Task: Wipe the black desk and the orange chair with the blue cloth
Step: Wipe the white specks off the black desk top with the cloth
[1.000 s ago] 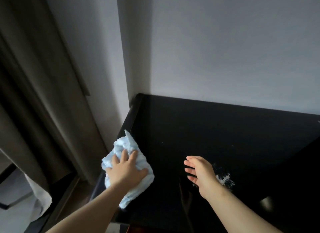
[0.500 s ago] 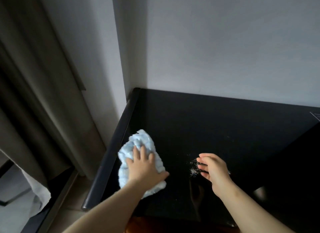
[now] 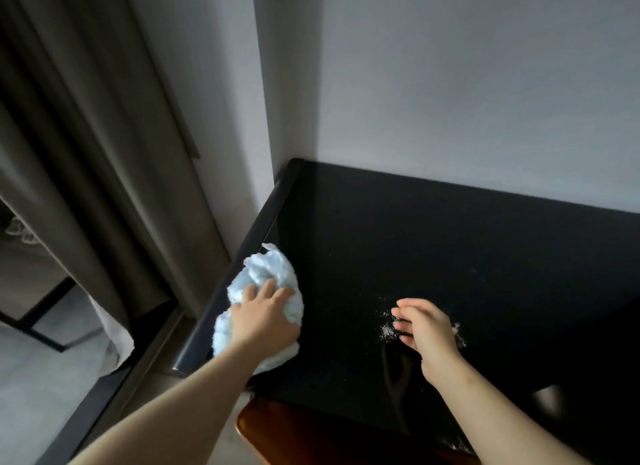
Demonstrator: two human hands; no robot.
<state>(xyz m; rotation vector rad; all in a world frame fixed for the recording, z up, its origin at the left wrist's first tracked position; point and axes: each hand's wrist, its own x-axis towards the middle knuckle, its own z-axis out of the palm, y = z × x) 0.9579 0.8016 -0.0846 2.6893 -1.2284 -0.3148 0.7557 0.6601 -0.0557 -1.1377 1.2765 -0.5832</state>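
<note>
Blue cloth [image 3: 266, 274]: bunched in a wad under left hand [image 3: 263, 319], at the left edge of the black surface [image 3: 415, 239], spilling out past the fingers [image 3: 268, 286] on the far side. Left fingers slightly spread, curled over the wad, gripping and pressing down.

Right hand [image 3: 426, 329]: empty, fingers [image 3: 405, 307] straight and together, edge-on, tips pointing toward the cloth. Touching the surface or hovering, cannot tell. White specks [image 3: 386, 331] right at those fingertips and behind the palm, well apart from the cloth-side fingers.

Progress, as a judgement: desk wipe under way, left edge in hand, specks not yet cleared, far side dark with only faint dots. Orange chair [image 3: 277, 426] below both wrists, tucked under the near edge, not yet touched.

Surface glossy, set in a corner against grey wall [image 3: 450, 84]. Brown curtain [image 3: 104, 153] left of the cloth-side fingers, beyond the edge.
</note>
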